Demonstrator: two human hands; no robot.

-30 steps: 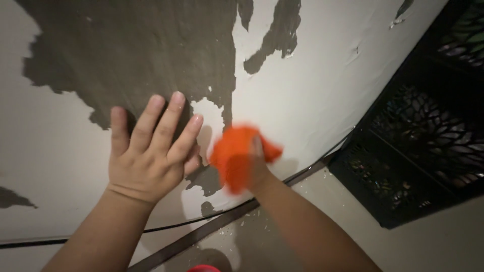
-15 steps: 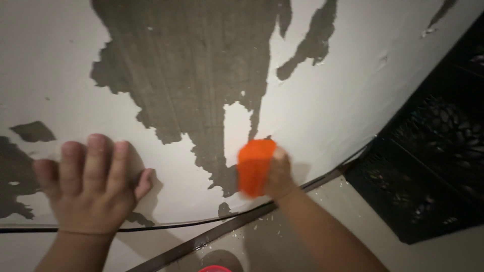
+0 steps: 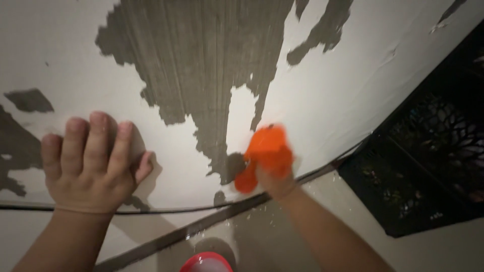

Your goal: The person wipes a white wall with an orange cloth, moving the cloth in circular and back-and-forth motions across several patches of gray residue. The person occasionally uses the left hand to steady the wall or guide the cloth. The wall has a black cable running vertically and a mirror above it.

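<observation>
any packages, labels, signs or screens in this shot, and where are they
None in view: no package, label, sign or screen.
What is there: a white wall with paint peeled to grey patches.
An orange cloth in the right hand, against the wall low centre.
The left hand flat on the wall, left.
A black lattice crate at right.
A red round rim at the bottom edge.

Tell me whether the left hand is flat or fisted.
Flat: the left hand lies open against the white wall, fingers extended and slightly spread.
</observation>
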